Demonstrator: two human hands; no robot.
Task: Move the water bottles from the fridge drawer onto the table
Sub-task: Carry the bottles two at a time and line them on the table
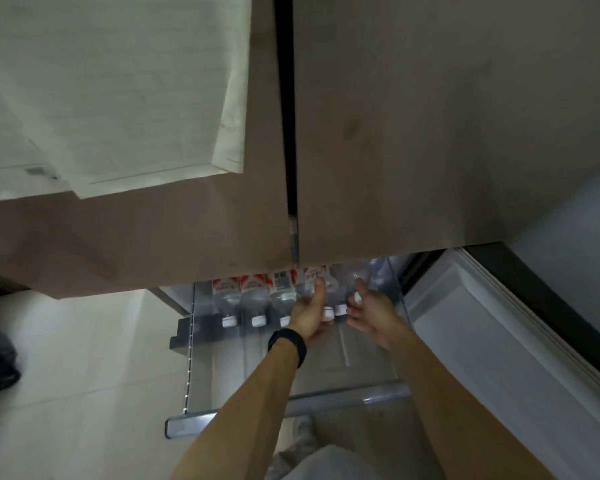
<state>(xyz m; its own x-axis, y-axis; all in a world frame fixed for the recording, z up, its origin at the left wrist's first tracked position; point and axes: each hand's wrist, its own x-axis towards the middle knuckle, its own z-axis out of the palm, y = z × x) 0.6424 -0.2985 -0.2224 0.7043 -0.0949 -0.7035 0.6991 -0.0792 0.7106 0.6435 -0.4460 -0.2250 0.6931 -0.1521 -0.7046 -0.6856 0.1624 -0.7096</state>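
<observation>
Both forearms reach up from 6 o'clock into the pulled-out fridge drawer [187,344]. Left hand [307,315], black wristband [288,346] on wrist, is curled round a water bottle [305,289], thumb along its side. Right hand [368,311] at 3 o'clock of it cups the end bottle [352,273], cap between thumb and fingers; blurry, but the grip looks closed. Other bottles [253,296] lie in a row at 9 o'clock, caps pointing to 6, bodies partly under the brown fridge doors [395,133]. Drawer bottom nearer the person is bare. Pale floor [84,358] lies at 9 o'clock and a white-lined panel [492,334] at 3 o'clock.
</observation>
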